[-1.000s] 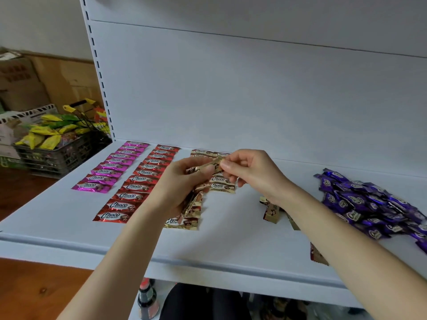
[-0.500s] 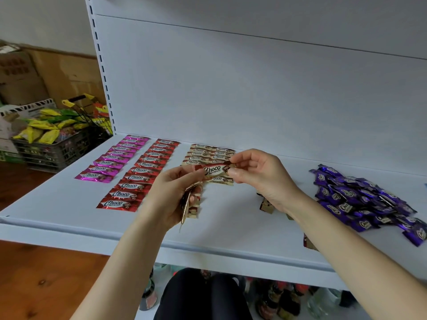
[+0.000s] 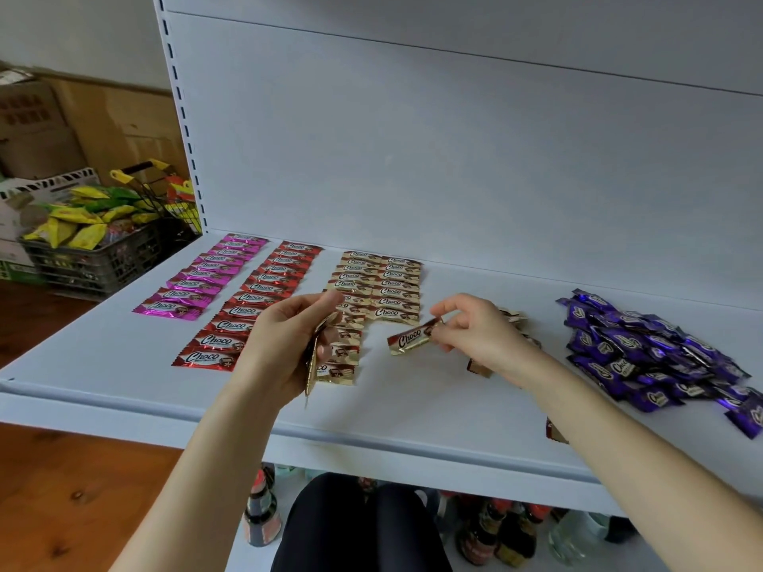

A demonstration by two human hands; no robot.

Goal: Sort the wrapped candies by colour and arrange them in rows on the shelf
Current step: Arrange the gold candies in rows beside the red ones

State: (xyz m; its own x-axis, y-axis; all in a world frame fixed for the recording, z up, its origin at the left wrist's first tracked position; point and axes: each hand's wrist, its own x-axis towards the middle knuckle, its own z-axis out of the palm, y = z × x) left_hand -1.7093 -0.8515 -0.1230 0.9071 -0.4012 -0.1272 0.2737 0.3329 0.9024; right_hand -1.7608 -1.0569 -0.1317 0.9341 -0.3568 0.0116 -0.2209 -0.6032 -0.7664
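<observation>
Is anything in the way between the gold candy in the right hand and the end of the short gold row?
Nothing visible. The right hand pinches the gold candy just in front of the short gold row, with only bare shelf between. The left hand, holding spare candies, is off to the side.

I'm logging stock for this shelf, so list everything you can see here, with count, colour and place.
shelf: one, white, foreground
pink candies: one row, pink, shelf's far left
red candies: one row, red, beside pink
gold candies: two rows, gold, mid-shelf
loose gold candies: few, gold, by right hand
purple candies: one pile, purple, shelf's right
crate: one, dark, floor left, with yellow-green packets
bottles: several, mixed, under shelf
left hand: holds gold stack
right hand: pinches single gold candy
</observation>
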